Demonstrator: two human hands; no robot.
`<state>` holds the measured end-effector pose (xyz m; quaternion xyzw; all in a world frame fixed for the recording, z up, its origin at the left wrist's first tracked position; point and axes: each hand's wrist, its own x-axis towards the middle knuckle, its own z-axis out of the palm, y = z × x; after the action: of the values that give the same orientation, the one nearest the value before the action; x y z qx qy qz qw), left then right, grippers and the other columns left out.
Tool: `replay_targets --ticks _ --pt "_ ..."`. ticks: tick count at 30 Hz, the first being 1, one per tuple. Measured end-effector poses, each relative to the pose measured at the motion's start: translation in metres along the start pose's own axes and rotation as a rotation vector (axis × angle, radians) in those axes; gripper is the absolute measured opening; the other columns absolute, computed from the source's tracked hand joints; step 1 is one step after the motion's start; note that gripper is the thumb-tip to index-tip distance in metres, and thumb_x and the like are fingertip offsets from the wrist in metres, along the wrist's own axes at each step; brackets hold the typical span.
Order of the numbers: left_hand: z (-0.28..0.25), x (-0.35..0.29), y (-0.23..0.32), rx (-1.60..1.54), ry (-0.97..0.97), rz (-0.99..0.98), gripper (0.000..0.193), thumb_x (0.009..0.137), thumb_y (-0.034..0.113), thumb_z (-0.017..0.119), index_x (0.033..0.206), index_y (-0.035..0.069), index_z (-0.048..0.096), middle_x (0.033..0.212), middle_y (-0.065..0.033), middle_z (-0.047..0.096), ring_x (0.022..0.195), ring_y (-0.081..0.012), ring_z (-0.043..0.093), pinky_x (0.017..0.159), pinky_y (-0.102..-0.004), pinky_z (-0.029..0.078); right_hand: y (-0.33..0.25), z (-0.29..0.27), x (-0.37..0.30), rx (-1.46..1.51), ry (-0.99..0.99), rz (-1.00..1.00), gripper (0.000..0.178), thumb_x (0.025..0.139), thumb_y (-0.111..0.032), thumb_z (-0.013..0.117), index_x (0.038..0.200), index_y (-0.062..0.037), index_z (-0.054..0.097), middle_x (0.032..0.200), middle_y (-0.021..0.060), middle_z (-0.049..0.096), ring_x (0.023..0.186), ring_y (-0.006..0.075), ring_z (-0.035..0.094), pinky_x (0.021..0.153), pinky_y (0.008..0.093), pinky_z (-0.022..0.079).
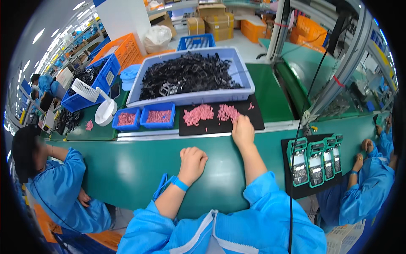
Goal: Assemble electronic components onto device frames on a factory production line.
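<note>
My right hand reaches to the right-hand heap of small pink pieces on a black mat. Its fingers are pinched together at the heap's edge, and the fingertips hide whatever may be between them. A larger heap of pink pieces lies to its left on the same mat. My left hand rests on the green table, curled into a loose fist below the mat. What it holds, if anything, is hidden. A blue strap circles my left wrist.
Two blue trays of pink pieces stand left of the mat. Behind is a big grey-blue bin of black parts. A small white fan stands left. Several green-framed devices lie right. Co-workers sit on both sides; a black cable hangs down.
</note>
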<state>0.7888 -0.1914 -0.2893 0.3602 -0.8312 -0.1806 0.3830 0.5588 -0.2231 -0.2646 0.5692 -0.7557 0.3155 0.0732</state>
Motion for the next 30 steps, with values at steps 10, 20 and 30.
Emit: replay_targets --ticks 10,20,30 --pt "0.011 -0.003 -0.005 -0.098 0.101 -0.089 0.008 0.073 0.011 0.069 0.075 0.010 0.062 0.077 -0.0063 0.060 0.081 -0.0264 0.057 0.080 -0.0399 0.037 -0.062 0.004 -0.060 0.197 -0.135 -0.235 0.008 0.084 -0.012 0.058 0.083 -0.0052 0.055 0.081 0.0163 0.057 0.070 0.0372 0.060 0.061 0.0452 0.050" --pt "0.011 0.000 -0.004 -0.153 0.115 -0.159 0.009 0.076 0.012 0.069 0.079 0.009 0.061 0.083 -0.0071 0.060 0.086 -0.0282 0.056 0.085 -0.0418 0.037 -0.052 0.007 -0.057 0.110 -0.359 -0.326 0.012 0.084 -0.015 0.056 0.084 -0.0039 0.058 0.080 0.0171 0.063 0.071 0.0362 0.063 0.063 0.0467 0.051" --pt "0.010 0.003 0.000 -0.161 0.108 -0.188 0.008 0.076 0.011 0.068 0.079 0.008 0.060 0.082 -0.0071 0.060 0.085 -0.0283 0.056 0.085 -0.0416 0.036 -0.051 0.004 -0.053 0.103 -0.414 -0.328 0.010 0.084 -0.014 0.058 0.086 -0.0043 0.059 0.083 0.0149 0.063 0.075 0.0344 0.063 0.065 0.0436 0.051"
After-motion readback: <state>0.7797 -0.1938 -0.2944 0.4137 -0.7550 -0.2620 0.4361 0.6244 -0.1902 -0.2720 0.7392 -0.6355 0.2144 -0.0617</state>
